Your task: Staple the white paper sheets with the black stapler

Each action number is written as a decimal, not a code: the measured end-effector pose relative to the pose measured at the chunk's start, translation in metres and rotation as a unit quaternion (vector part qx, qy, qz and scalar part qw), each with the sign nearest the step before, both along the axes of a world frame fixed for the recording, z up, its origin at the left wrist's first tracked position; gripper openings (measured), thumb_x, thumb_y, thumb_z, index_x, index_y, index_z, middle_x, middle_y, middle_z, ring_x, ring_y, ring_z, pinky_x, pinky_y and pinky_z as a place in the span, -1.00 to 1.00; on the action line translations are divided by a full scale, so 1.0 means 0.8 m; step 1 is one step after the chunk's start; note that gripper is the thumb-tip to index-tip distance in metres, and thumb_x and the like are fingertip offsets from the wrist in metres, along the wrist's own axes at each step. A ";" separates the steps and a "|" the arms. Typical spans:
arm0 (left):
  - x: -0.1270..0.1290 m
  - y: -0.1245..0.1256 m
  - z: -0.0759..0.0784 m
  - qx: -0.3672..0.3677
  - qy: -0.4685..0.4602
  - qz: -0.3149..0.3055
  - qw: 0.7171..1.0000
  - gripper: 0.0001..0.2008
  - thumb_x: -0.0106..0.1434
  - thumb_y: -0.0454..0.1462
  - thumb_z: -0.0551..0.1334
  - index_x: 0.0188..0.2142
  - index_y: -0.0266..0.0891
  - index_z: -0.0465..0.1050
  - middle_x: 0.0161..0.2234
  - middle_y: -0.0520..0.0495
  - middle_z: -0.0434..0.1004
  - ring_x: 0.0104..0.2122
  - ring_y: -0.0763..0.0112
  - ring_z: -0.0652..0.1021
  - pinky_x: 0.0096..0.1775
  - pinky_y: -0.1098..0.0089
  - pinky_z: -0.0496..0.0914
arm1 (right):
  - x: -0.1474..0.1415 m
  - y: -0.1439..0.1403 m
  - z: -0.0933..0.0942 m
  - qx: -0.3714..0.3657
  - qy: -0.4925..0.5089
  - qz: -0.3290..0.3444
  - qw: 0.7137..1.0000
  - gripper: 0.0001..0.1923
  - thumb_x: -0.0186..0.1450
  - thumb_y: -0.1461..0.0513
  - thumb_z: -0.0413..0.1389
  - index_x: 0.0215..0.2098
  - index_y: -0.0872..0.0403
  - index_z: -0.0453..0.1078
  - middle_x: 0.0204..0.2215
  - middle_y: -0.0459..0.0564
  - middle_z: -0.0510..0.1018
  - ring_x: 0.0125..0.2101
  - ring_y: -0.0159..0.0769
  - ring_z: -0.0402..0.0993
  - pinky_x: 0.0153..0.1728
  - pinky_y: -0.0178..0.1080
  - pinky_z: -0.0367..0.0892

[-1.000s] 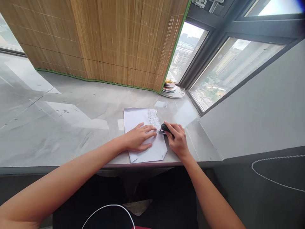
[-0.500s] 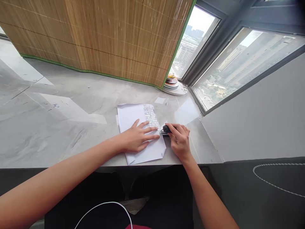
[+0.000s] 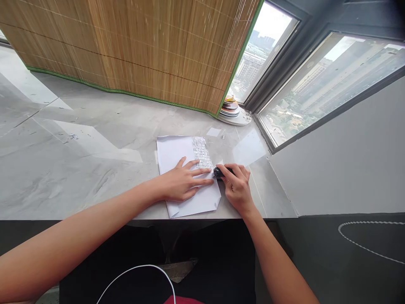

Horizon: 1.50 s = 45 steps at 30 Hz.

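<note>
Leftmost, the left hand (image 3: 182,183) lies flat, fingers spread, on the white paper (image 3: 186,173) at the counter's (image 3: 79,169) near edge. Just right, a strip of staples (image 3: 202,153) lines the paper's edge, where the right hand (image 3: 236,188) grips a black stapler (image 3: 219,172).

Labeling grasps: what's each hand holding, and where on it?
The right hand grips a small black stapler around its rear body, its front at the paper's right edge. The left hand holds nothing, lying flat on the paper.
</note>
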State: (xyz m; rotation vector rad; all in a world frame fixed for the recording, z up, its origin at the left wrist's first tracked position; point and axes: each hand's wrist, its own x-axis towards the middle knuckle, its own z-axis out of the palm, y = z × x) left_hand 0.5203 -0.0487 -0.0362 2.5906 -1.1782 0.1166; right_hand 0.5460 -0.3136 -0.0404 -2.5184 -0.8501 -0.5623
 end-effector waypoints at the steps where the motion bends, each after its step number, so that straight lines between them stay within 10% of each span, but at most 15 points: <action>1: 0.000 0.000 0.000 -0.003 0.000 0.001 1.000 -0.43 0.41 -0.22 0.16 0.38 0.18 0.25 0.43 -0.06 0.21 0.37 -0.27 0.22 0.25 -0.40 0.06 | 0.000 0.000 0.000 -0.004 -0.001 -0.003 1.000 -0.49 0.40 0.39 0.00 0.20 -0.18 0.46 -0.03 -0.01 0.53 -0.04 -0.11 0.41 0.11 0.00 0.17; 14: 0.001 0.002 0.001 0.000 -0.003 -0.002 1.000 -0.44 0.41 -0.22 0.14 0.38 0.17 0.27 0.43 -0.12 0.18 0.37 -0.27 0.22 0.25 -0.41 0.05 | -0.006 0.007 0.005 -0.109 -0.019 -0.007 0.994 -0.36 0.33 0.48 -0.02 0.22 -0.21 0.44 -0.03 -0.01 0.52 0.02 -0.11 0.36 0.25 0.10 -0.03; 24: 0.004 0.007 0.004 -0.004 0.013 -0.012 1.000 -0.50 0.42 -0.19 0.13 0.33 0.15 0.34 0.37 -0.15 0.28 0.36 -0.23 0.23 0.25 -0.36 0.06 | 0.005 -0.011 -0.004 0.048 0.000 -0.190 0.981 -0.55 0.42 0.25 -0.03 0.19 -0.13 0.46 -0.06 0.07 0.55 -0.03 -0.02 0.40 0.02 0.03 0.23; 30: 0.008 0.019 0.023 -0.184 0.010 0.029 0.982 -0.64 0.48 -0.09 0.04 0.05 -0.07 0.55 0.18 -0.18 0.47 0.18 0.04 0.41 0.19 -0.02 0.23 | 0.015 -0.028 0.023 0.052 0.054 -0.145 0.987 -0.45 0.34 0.22 0.08 0.29 -0.07 0.39 -0.07 0.06 0.61 -0.11 -0.04 0.53 -0.06 -0.05 0.40; 32: 0.016 0.029 0.027 -0.332 -0.007 0.093 0.939 -0.61 0.48 -0.06 0.02 -0.25 -0.16 0.55 -0.12 -0.18 0.56 -0.06 0.15 0.49 0.05 0.10 0.32 | 0.018 -0.011 0.039 0.090 0.038 -0.165 0.981 -0.46 0.35 0.19 0.09 0.30 -0.04 0.38 -0.02 0.09 0.61 -0.07 -0.02 0.54 -0.03 -0.03 0.41; 35: 0.033 0.055 0.028 -0.580 0.059 0.157 0.797 -0.49 0.45 -0.01 0.06 -0.60 -0.17 0.19 -0.57 -0.03 0.23 -0.46 0.33 0.36 -0.31 0.29 0.31 | 0.018 0.048 0.057 0.122 0.040 -0.144 0.981 -0.43 0.37 0.17 0.10 0.34 -0.01 0.31 0.06 0.12 0.58 -0.02 -0.01 0.53 0.01 -0.03 0.42; 40: 0.059 0.112 0.028 -0.711 0.364 0.049 0.600 -0.39 0.44 0.06 -0.02 -0.65 -0.14 -0.14 -0.68 0.12 -0.22 -0.70 0.47 0.07 -0.58 0.37 0.08 | 0.003 0.162 0.049 0.084 0.126 -0.080 0.985 -0.45 0.32 0.25 0.07 0.29 -0.02 0.28 0.01 0.09 0.57 -0.06 -0.06 0.52 -0.07 -0.11 0.41; 45: 0.070 0.135 0.013 -0.681 0.429 0.009 0.594 -0.30 0.38 0.21 -0.03 -0.67 -0.14 -0.24 -0.68 0.14 -0.39 -0.75 0.49 -0.01 -0.63 0.36 0.05 | -0.001 0.171 0.027 0.040 0.161 -0.108 0.980 -0.42 0.26 0.31 0.05 0.26 0.01 0.22 -0.05 0.12 0.53 -0.17 -0.07 0.50 -0.26 -0.16 0.36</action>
